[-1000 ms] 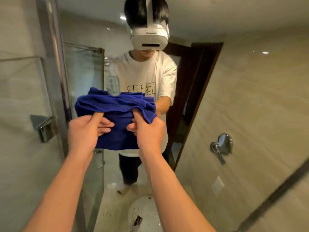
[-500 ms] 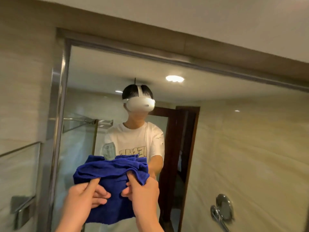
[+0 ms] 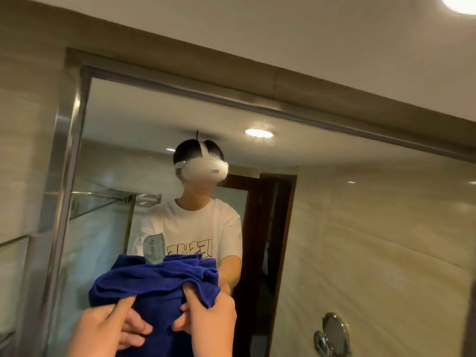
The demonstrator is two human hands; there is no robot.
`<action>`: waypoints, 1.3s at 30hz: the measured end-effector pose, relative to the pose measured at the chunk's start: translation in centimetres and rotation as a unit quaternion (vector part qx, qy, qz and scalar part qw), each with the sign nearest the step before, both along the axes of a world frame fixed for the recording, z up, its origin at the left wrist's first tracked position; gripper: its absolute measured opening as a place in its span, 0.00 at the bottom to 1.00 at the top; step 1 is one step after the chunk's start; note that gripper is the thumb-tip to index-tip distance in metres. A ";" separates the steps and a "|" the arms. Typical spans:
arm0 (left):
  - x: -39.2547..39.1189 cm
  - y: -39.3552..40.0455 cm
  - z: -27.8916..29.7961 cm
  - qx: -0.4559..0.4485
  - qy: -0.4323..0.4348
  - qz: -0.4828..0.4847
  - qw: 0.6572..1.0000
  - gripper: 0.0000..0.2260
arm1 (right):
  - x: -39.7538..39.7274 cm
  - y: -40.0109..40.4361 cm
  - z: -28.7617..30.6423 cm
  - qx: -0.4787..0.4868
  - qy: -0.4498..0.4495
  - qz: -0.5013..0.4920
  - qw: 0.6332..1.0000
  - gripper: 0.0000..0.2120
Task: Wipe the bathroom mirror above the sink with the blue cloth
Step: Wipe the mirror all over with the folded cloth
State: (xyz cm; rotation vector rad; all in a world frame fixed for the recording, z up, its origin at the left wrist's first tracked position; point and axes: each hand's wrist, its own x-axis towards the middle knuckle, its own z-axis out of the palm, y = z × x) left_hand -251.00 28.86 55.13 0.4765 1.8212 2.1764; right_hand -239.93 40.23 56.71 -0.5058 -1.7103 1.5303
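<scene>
Two hands hold the blue cloth (image 3: 154,284) bunched in front of the mirror (image 3: 360,228). The left hand (image 3: 108,328) and the right hand (image 3: 208,323) each pinch it, thumb on top, near its lower middle. The glass lies straight ahead and mostly above and to the right, so the right hand seems nearer to the unwiped area.
</scene>
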 end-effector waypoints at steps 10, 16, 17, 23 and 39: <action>1.3 -0.1 -2.5 0.050 0.041 0.006 0.998 0.25 | -0.8 0.4 -3.4 -0.001 0.002 -0.080 0.997 0.11; 1.4 -1.3 -6.7 0.017 0.028 0.004 0.999 0.24 | -0.3 -0.4 -8.2 -0.023 -0.012 -0.090 0.996 0.12; 1.4 -1.5 -7.3 0.012 0.024 0.009 1.000 0.23 | -0.3 -0.5 -8.8 -0.024 -0.016 -0.087 0.996 0.12; 1.9 -1.6 -10.4 -0.030 0.026 0.059 0.997 0.22 | 0.2 -1.1 -10.4 -0.024 -0.026 -0.054 0.998 0.10; -0.2 -3.0 -22.2 -0.007 0.080 0.131 0.988 0.28 | -2.1 -2.6 -22.5 -0.053 0.057 0.053 0.996 0.12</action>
